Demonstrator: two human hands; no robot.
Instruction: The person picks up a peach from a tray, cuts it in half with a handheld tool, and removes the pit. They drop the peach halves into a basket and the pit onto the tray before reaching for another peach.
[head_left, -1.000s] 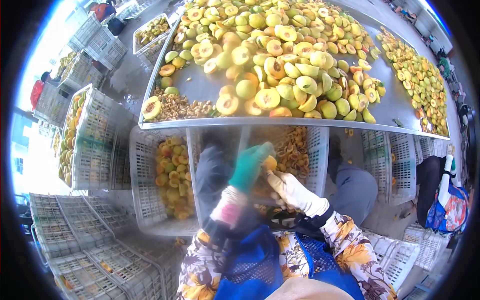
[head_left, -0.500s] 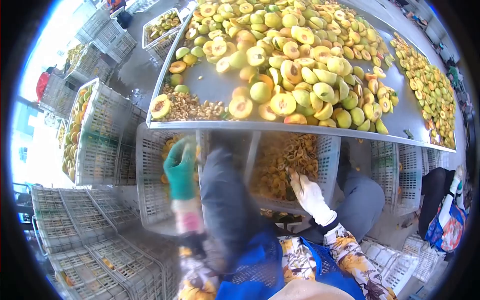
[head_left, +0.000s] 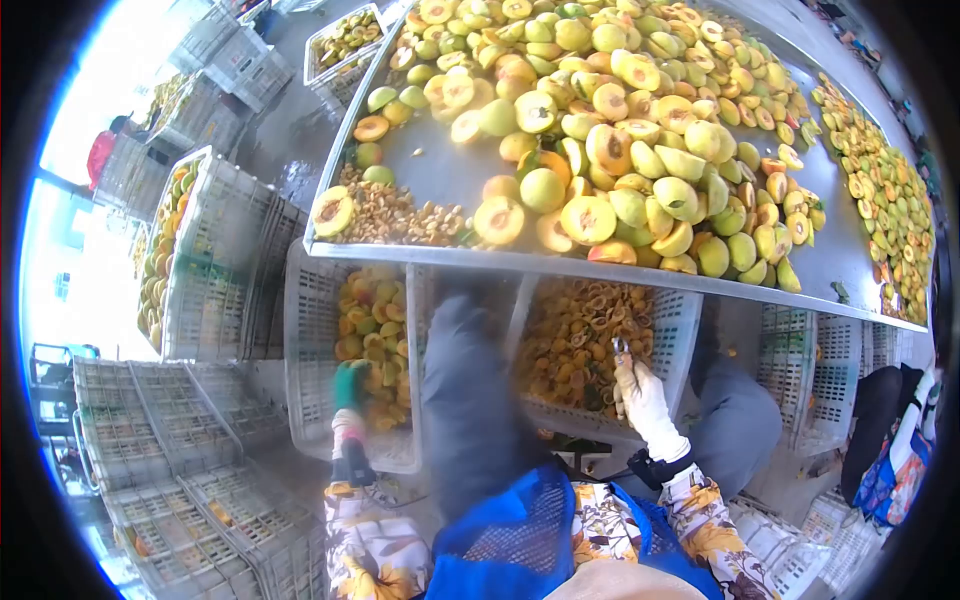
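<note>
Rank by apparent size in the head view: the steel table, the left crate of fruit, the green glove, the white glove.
1. Steel table, largest by far.
2. Left crate.
3. White glove and green glove: unsure; the white one shows more, but the green is blurred and partly hidden.

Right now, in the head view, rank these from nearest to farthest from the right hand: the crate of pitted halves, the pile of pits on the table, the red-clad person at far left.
1. Crate of pitted halves: the right hand reaches into it.
2. Pile of pits: up left, on the steel table.
3. Red-clad person: far left edge, beyond the stacked crates.
</note>
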